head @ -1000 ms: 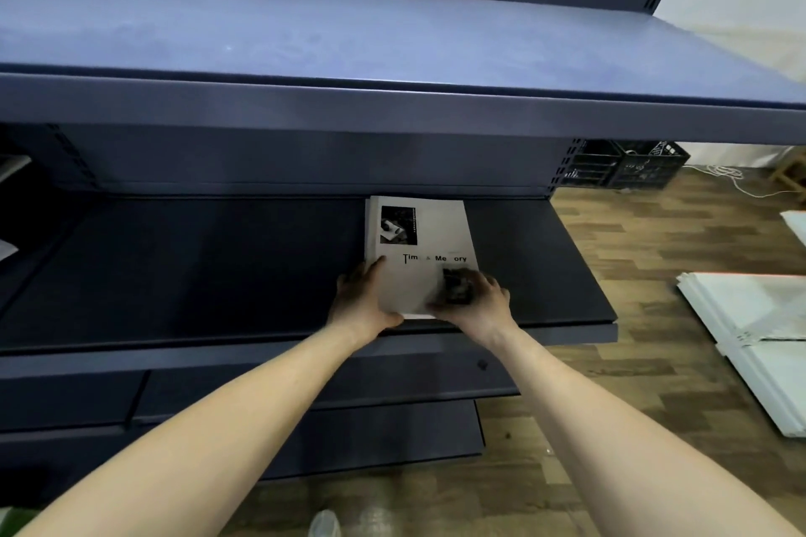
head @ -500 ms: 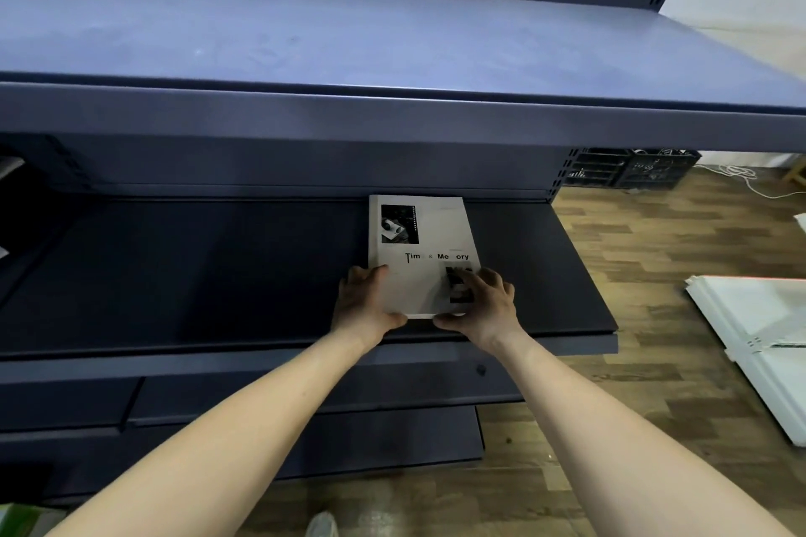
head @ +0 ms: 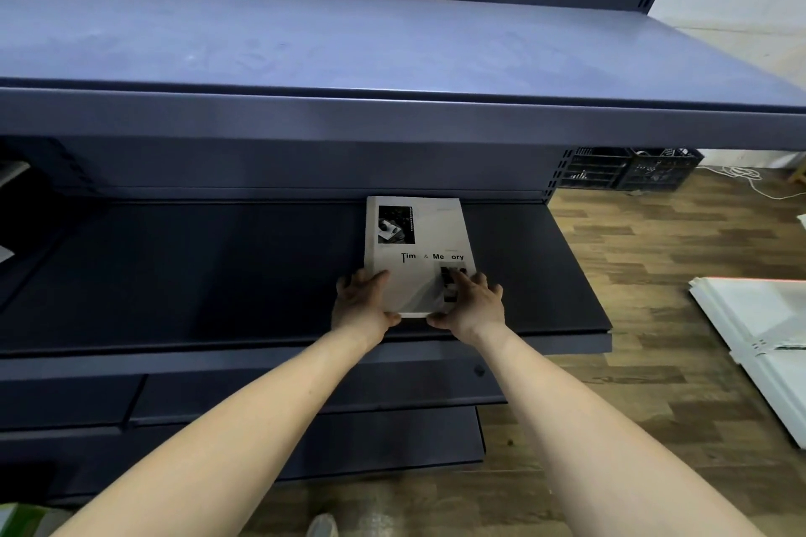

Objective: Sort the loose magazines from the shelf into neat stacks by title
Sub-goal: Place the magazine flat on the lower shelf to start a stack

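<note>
A white magazine stack [head: 418, 240] titled "Time & Memory" lies flat on the dark middle shelf [head: 196, 266], right of centre, its far edge against the back panel. My left hand [head: 362, 301] holds its near left corner, fingers on the cover and thumb at the front edge. At the near right corner my right hand [head: 471, 303] holds it the same way, fingers over a dark picture on the cover.
The upper shelf [head: 392, 118] overhangs just above. Lower shelves [head: 305, 397] jut out below my arms. White panels [head: 759, 327] lie on the wooden floor at right, black crates [head: 632, 170] stand behind the unit. Pale paper edges [head: 11, 170] show at far left.
Both hands stay at the stack's near corners and the stack has not visibly moved; only my view has shifted slightly.
</note>
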Tool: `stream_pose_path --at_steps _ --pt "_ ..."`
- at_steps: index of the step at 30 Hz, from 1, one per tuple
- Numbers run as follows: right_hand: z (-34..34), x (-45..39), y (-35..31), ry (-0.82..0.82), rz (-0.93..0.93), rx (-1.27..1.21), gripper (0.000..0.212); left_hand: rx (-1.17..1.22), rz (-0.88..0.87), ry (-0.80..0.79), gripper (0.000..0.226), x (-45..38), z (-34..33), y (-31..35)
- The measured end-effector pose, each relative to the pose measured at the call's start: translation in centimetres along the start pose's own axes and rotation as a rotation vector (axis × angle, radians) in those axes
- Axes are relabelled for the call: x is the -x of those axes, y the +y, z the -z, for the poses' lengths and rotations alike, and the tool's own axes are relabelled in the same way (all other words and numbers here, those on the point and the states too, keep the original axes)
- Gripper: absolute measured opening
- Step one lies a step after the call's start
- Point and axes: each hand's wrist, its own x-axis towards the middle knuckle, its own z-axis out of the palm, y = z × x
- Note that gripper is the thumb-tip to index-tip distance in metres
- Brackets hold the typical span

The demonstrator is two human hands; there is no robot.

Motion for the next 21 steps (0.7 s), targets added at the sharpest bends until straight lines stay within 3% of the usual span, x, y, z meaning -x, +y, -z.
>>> stream_pose_path --at_steps 12,21 --pt "0.0 0.3 0.3 0.002 0.002 -0.053 0.084 0.019 0.027 0.038 0.069 0.7 -0.2 0.3" --pt "-0.1 1.5 -1.3 -0.004 0.011 0.110 0.085 -0.076 -0.041 -0.063 0.071 1.7 1.6 -0.8"
